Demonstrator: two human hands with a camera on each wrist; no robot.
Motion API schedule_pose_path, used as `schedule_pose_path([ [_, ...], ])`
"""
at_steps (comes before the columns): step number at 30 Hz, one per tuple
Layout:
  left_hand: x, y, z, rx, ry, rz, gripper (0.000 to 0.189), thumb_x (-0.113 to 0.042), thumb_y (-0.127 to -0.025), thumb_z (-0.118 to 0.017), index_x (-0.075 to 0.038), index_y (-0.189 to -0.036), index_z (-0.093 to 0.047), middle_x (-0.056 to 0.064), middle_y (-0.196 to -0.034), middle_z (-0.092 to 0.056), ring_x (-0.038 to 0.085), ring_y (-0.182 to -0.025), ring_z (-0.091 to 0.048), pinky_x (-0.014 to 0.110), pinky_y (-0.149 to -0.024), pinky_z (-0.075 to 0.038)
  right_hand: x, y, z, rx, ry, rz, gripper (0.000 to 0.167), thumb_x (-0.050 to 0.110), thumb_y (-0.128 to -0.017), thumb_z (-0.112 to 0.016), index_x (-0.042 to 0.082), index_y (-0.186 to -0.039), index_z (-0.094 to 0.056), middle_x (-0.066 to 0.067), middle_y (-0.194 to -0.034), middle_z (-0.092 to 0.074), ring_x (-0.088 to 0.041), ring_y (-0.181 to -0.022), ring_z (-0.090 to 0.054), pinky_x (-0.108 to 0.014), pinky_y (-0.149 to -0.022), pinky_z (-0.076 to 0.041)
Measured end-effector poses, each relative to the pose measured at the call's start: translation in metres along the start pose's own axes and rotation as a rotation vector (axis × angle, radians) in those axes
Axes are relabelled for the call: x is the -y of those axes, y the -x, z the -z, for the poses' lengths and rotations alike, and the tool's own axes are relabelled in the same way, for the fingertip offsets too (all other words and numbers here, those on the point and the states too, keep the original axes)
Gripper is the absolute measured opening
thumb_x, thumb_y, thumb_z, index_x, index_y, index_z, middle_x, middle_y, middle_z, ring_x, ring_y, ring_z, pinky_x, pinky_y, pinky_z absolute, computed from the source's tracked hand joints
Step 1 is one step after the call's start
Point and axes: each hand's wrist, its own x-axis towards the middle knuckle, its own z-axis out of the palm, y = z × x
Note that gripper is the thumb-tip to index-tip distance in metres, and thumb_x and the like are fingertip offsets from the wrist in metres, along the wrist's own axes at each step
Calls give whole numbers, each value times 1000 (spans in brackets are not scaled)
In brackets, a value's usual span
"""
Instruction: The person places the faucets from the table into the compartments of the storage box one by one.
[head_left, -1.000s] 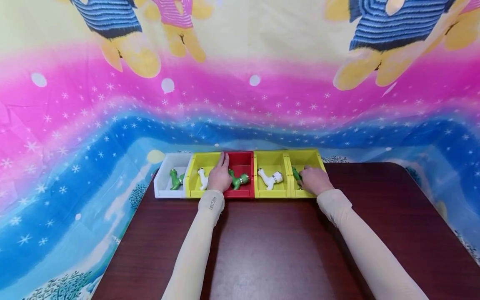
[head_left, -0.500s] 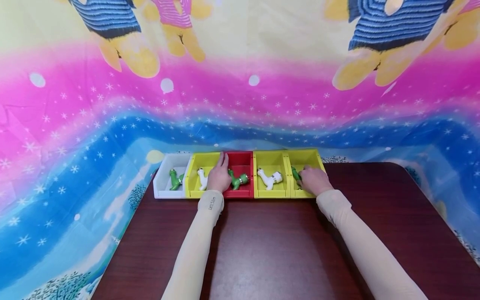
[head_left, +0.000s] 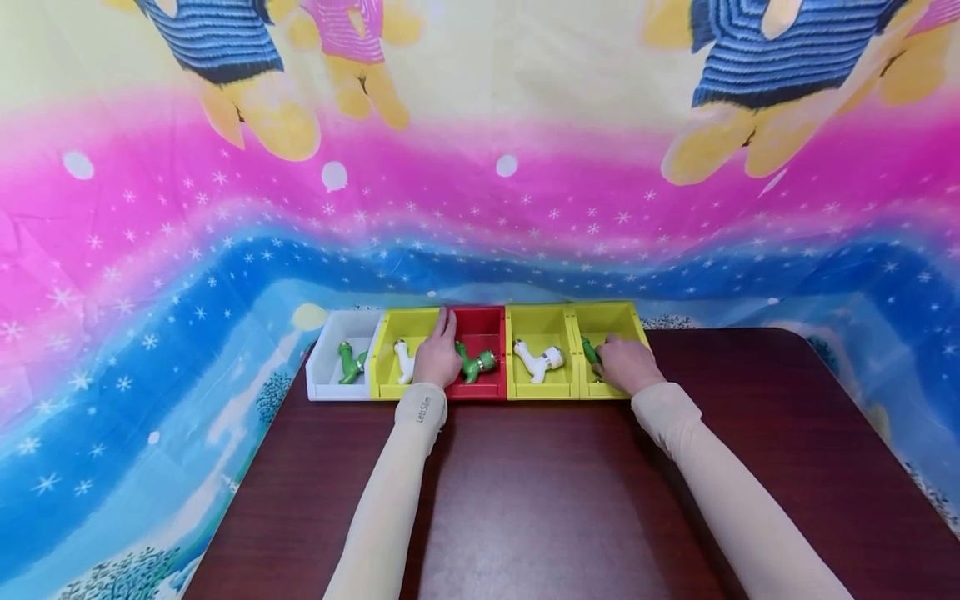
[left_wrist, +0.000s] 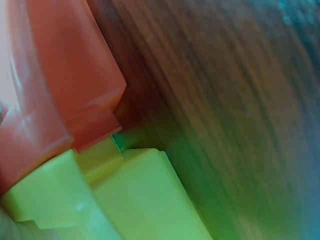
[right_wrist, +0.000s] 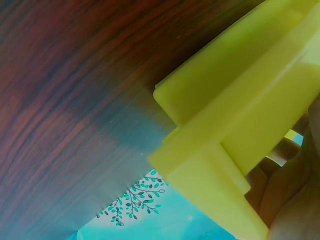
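Note:
My left hand rests over the wall between a yellow bin and the red bin, two fingers straight along it. It hides part of a white tap. A green tap lies in the red bin. My right hand reaches into the rightmost yellow bin, over a green tap. Its fingertips are hidden, so a grip on that tap cannot be made out. The right wrist view shows that hand against the bin's side.
A white bin with a green tap ends the row at left. Another yellow bin holds a white tap. The row stands at the far edge of a dark wooden table, before a printed curtain.
Both hands stay at the same bins and the taps lie as before. The head view has only shifted slightly.

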Motion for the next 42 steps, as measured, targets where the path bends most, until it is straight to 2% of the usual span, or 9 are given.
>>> schedule_pose_path([
  [3, 0, 0, -1, 1, 4, 0, 86, -4, -91, -61, -13, -167, -21, 6, -175, -15, 22, -64, -56, 30, -55, -46, 0, 0, -1, 1, 8, 2, 25, 27, -95, -74, 2, -96, -73, -15, -93, -64, -26, -68, -59, -47, -61, -56],
  [11, -2, 0, 0, -18, -11, -8, 86, -5, -91, -62, -13, -166, -22, 6, -175, -17, 24, -73, -61, 32, -58, -48, 0, 0, 0, 7, 12, -1, 26, 26, -97, -71, 0, -100, -73, -16, -95, -64, -29, -70, -61, -50, -62, -58],
  [19, -3, -2, 1, -27, -17, -18, 84, -5, -91, -61, -12, -166, -23, 7, -175, -17, 30, -102, -68, 34, -63, -52, 0, 2, 3, -28, 6, 1, 24, 23, -98, -69, -1, -97, -72, -16, -92, -63, -29, -68, -60, -50, -61, -57],
  [26, -3, 0, 1, -16, -13, -21, 85, -5, -91, -62, -12, -166, -23, 8, -174, -17, 25, -73, -62, 33, -60, -50, -2, 5, -2, -45, 6, 19, 26, 23, -97, -71, -1, -106, -74, -19, -103, -67, -31, -74, -66, -50, -68, -60],
  [32, -1, 1, -1, -40, -9, -41, 83, -4, -91, -61, -11, -165, -26, 9, -174, -19, 24, -65, -58, 35, -58, -50, -2, 7, -4, -57, -11, 19, 25, 21, -97, -71, 0, -109, -74, -20, -107, -68, -33, -80, -68, -51, -72, -60],
  [34, -1, 1, -1, -45, -2, -46, 78, -7, -94, -61, -11, -165, -27, 9, -174, -20, 30, -75, -66, 40, -66, -56, -2, 8, -4, -64, -24, 23, 25, 21, -97, -71, 0, -111, -74, -20, -108, -67, -33, -81, -68, -51, -73, -60],
  [36, 0, 2, -1, -42, 13, -57, 73, -13, -99, -60, -11, -165, -28, 9, -174, -20, 34, -99, -71, 45, -82, -60, -2, 9, -4, -73, -37, 25, 25, 20, -98, -71, 0, -113, -74, -20, -110, -67, -33, -82, -68, -52, -75, -60],
  [39, 1, 4, 2, -24, 50, -67, 70, -27, -105, -58, -12, -165, -26, 8, -174, -19, 39, -137, -55, 51, -109, -51, -1, 12, -4, -88, -53, 35, 29, 19, -98, -71, 0, -120, -73, -21, -116, -67, -33, -85, -69, -52, -79, -60],
  [42, 2, 7, 5, -17, 69, -80, 70, -36, -107, -55, -12, -166, -26, 7, -174, -19, 42, -149, -41, 53, -119, -40, -1, 14, -2, -108, -82, 51, 35, 19, -98, -70, 1, -128, -71, -21, -122, -67, -33, -86, -70, -52, -82, -60],
])
